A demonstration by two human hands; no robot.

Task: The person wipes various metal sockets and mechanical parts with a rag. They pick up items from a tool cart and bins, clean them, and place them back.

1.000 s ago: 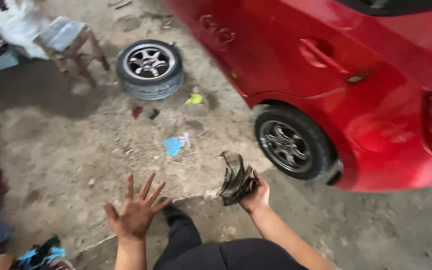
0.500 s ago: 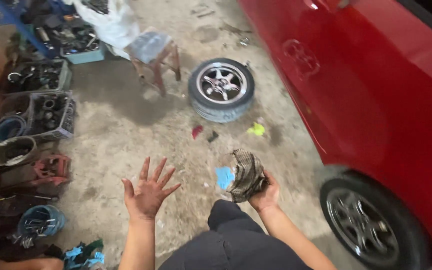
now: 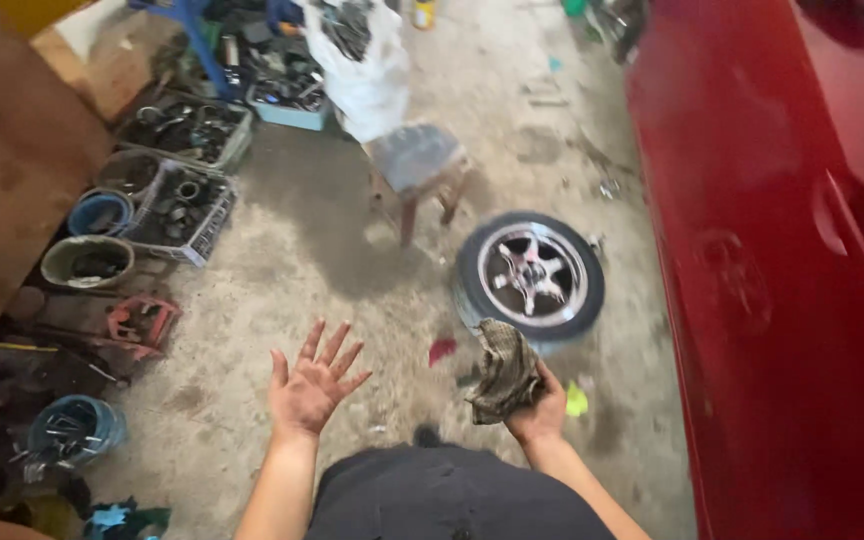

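The right hand point(image 3: 540, 408) is closed around a dirty, crumpled rag point(image 3: 504, 370), and the cloth stands up out of the fist, with its upper part just in front of the loose wheel point(image 3: 530, 276). This wheel, a tyre with a silver spoked rim, lies flat on the concrete floor point(image 3: 292, 270), and I use it as the landmark for the other places. The rag overlaps the near edge of the wheel in the picture; I cannot tell if it touches it. The left hand point(image 3: 310, 385) is to the left of the wheel and nearer to the person. It is fully open, the palm turned up and the fingers spread, and it holds nothing. The palm looks dark with dirt.

Just behind the wheel, a little to the left, stands a small wooden stool point(image 3: 417, 165). To the right of the wheel is the side of a red car point(image 3: 782, 300). Far to the left of the wheel there are crates with metal parts point(image 3: 180, 205), and also some round buckets point(image 3: 87, 262). Near the wheel, between it and the hands, small scraps lie on the floor, one red point(image 3: 442, 350) and one yellow-green point(image 3: 576, 400).
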